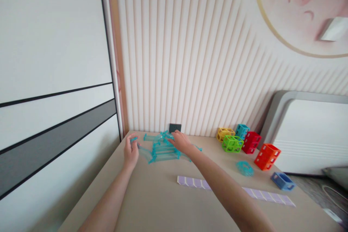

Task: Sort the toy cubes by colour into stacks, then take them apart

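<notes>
A translucent teal plastic frame (165, 151) with several bars lies on the far part of the table, near the wall. My left hand (131, 152) is at its left side, fingers closed around a small teal plastic piece (133, 139). A thin teal arm runs from near that hand toward the frame's lower left corner. My right hand (181, 142) reaches over the frame's upper right part, with its bent fingertips closed on it. What exactly those fingertips pinch is partly hidden.
On the right stand open block frames: yellow (225, 133), green (232, 144), teal-blue (241, 131), red (251, 142), orange (267, 156) and blue (282, 181). A loose teal piece (245, 168) lies nearby. A lilac strip (268, 195) passes under my right forearm. A dark wall socket (175, 127) is behind the frame.
</notes>
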{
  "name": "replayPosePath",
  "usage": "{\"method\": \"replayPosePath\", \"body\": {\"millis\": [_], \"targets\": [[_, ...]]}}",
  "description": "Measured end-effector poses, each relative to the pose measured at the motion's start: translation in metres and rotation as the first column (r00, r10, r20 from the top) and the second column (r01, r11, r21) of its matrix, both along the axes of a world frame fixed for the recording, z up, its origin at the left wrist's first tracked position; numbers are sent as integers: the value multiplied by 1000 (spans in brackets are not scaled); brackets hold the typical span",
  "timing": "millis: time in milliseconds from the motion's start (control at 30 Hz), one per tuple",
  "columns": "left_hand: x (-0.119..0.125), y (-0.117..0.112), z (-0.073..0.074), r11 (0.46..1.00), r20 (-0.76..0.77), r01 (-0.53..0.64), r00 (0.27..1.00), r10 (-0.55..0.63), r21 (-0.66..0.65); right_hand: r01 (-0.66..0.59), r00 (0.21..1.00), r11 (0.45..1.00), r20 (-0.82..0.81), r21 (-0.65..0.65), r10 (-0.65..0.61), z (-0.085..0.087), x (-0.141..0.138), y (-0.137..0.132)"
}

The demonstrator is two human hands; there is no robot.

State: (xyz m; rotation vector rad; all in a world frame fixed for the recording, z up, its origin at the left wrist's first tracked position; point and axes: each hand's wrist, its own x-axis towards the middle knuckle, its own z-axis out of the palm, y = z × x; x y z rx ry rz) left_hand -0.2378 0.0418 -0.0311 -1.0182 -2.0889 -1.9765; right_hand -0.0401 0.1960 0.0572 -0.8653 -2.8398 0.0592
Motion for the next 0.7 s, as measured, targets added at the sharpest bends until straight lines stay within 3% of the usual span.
{"method": "replayPosePath", "body": {"millis": [133, 267, 433, 567, 633, 700], "targets": [[-13, 0, -8, 984, 34, -74, 996, 81, -164, 31, 998, 999, 51, 6, -31, -9, -3, 18], [-15, 3, -13, 946, 36, -78, 995, 94, -315, -5, 998, 1000, 58, 14, 5, -15, -3, 19], [-19, 4, -14, 893, 9, -66, 997, 78, -445, 5, 1000, 999, 2, 53, -6, -9, 25, 29], [-20, 5, -16, 867, -24, -44, 999, 37, -496, 200, 979, 974, -66, 103, -194, 6, 82, 58], [-20, 7, -18, 865, -46, -43, 999, 23, -501, 378, 924, 918, -102, 122, -367, 12, 119, 76], [-21, 8, -21, 868, -73, -49, 997, 15, -494, 554, 831, 823, -128, 126, -541, 15, 156, 92]]}}
